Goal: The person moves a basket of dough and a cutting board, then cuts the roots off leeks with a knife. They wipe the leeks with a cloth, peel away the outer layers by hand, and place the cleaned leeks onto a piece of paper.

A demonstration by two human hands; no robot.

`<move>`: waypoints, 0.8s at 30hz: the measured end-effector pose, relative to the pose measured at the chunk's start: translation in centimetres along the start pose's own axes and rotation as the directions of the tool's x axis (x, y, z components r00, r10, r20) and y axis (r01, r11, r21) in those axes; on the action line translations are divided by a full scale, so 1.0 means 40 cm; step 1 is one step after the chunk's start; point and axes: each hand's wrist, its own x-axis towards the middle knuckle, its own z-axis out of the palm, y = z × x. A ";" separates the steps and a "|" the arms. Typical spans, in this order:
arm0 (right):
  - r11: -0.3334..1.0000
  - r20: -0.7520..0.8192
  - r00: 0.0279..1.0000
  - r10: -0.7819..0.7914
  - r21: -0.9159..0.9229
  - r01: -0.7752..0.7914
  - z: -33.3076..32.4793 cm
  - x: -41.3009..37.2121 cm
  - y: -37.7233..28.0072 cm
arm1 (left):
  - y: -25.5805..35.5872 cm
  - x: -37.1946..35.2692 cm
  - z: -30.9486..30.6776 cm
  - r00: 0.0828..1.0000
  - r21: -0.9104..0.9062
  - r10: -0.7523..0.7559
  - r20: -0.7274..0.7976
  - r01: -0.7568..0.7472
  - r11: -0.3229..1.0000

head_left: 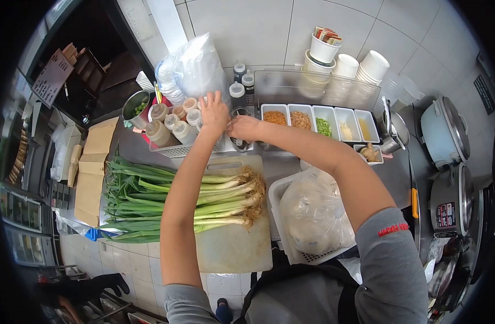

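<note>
My left hand [214, 113] reaches over the right end of a basket of squeeze bottles [183, 131], its fingers stretched out and apart by the bottle tops. Close beside it, my right hand [244, 128] has its fingers drawn together in front of a dark bottle or jar [240, 142]; what they grip, if anything, is hidden. Below both arms, a bunch of green onions [220, 197] with roots attached lies across a cutting board [234, 254], roots to the right. Behind my hands stand dark sauce bottles [237, 92].
White trays of chopped toppings [323, 123] line the back right, near stacked paper cups [372, 67]. A bagged white mass [315, 213] sits in a white basket [277, 195]. An orange-handled knife [414, 202] lies at the right edge. Flattened cardboard [93, 173] is at left.
</note>
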 end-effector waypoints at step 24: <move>0.942 -0.175 0.984 0.026 0.335 0.035 0.015 -0.047 0.034 | 0.043 0.006 0.068 0.984 -0.001 -0.045 -0.175 0.046 0.999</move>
